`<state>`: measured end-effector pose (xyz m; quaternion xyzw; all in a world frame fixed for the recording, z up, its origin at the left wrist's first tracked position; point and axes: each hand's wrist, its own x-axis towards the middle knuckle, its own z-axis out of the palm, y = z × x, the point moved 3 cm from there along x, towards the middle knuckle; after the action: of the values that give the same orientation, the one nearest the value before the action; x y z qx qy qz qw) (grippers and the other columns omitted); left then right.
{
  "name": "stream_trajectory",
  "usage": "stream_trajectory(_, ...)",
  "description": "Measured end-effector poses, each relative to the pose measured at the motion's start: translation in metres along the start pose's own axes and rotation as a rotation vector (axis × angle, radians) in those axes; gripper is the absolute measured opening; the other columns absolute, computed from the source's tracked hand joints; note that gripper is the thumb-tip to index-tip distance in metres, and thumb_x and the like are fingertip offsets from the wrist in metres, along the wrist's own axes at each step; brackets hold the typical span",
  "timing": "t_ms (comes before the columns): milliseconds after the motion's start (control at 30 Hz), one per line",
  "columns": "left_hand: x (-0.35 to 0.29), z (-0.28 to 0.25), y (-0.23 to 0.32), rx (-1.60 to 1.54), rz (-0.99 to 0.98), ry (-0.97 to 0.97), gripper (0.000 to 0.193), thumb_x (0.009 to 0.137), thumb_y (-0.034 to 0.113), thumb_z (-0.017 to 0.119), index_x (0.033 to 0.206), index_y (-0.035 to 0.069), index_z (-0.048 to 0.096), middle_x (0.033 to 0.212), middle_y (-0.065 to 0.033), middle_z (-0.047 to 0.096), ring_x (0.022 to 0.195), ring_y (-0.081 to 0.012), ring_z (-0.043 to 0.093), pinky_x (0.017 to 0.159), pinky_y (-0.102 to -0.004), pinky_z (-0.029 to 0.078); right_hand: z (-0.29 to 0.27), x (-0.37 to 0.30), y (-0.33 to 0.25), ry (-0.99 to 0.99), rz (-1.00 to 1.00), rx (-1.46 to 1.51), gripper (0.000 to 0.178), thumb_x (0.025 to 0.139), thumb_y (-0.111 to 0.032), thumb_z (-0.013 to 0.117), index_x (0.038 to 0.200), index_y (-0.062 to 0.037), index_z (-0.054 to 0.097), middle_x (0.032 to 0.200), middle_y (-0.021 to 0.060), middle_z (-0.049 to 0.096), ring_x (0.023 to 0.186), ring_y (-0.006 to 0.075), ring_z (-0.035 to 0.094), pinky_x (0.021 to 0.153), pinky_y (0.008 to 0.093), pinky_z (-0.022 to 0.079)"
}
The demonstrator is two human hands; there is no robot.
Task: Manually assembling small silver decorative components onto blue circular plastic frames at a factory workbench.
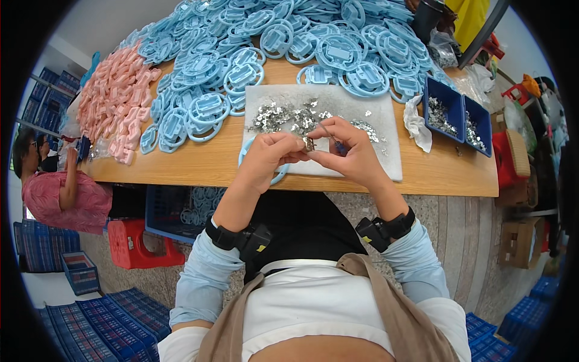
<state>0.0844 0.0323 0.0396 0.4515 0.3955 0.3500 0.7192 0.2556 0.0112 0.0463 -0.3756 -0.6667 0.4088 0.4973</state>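
Observation:
Above a white foam-like mat, my hands are close together. My left hand pinches a small metal part between thumb and fingertips, and the fingers hide much of it. Curled beside it, my right hand holds a slim screwdriver with a blue handle and a thin metal shaft; its tip is hard to make out. A light blue plastic ring lies partly under my left hand. Loose silvery metal pieces are scattered over the mat just beyond my fingers.
Light blue ring-shaped plastic parts are heaped across the wooden table, with pink parts at left. Two dark blue bins of metal pieces stand right, beside crumpled white paper. Another person sits far left near a red stool.

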Motion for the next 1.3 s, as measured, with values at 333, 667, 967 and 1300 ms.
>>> stream_trajectory(333, -0.013, 0.015, 0.012, 0.368, 0.365, 0.089, 0.013, 0.079, 0.006, 0.062, 0.086, -0.003, 0.065, 0.079, -0.0082, 0.065, 0.073, -0.0120, 0.060, 0.065, -0.0224, 0.044, 0.005, -0.006, 0.013, 0.124, 0.127, 0.329, 0.023, 0.070, -0.007, 0.074, 0.091, -0.0038, 0.065, 0.094, -0.0030, 0.052, 0.054, -0.0031, 0.034, 0.048, 0.0137, 0.028)
stream_trajectory(667, -0.021, 0.028, 0.014, 0.796, 0.903, 0.342, 0.006, 0.075, 0.000, 0.061, 0.080, -0.004, 0.063, 0.078, -0.0108, 0.064, 0.068, -0.0153, 0.061, 0.061, -0.0249, 0.046, 0.019, -0.012, 0.008, 0.127, 0.471, 0.399, 0.018, 0.081, -0.021, 0.065, 0.083, -0.0033, 0.063, 0.057, -0.0070, 0.049, 0.044, -0.0006, 0.033, 0.039, 0.0163, 0.022)
stream_trajectory(967, -0.016, 0.014, 0.006, 0.572, 0.685, 0.341, 0.005, 0.075, 0.001, 0.063, 0.075, -0.004, 0.061, 0.073, -0.0088, 0.062, 0.062, -0.0123, 0.057, 0.059, -0.0236, 0.044, 0.011, -0.006, 0.004, 0.129, 0.176, 0.089, 0.019, 0.078, -0.017, 0.067, 0.082, 0.0008, 0.065, 0.065, -0.0042, 0.055, 0.054, -0.0003, 0.038, 0.047, 0.0180, 0.030)
stream_trajectory(1300, -0.018, 0.016, 0.008, 0.623, 0.740, 0.335, 0.004, 0.074, 0.000, 0.062, 0.074, -0.004, 0.060, 0.069, -0.0081, 0.061, 0.060, -0.0121, 0.055, 0.057, -0.0245, 0.043, 0.018, -0.006, -0.014, 0.229, -0.075, -0.139, 0.015, 0.072, -0.008, 0.068, 0.086, -0.0021, 0.065, 0.075, 0.0017, 0.059, 0.051, 0.0056, 0.044, 0.044, 0.0206, 0.034)
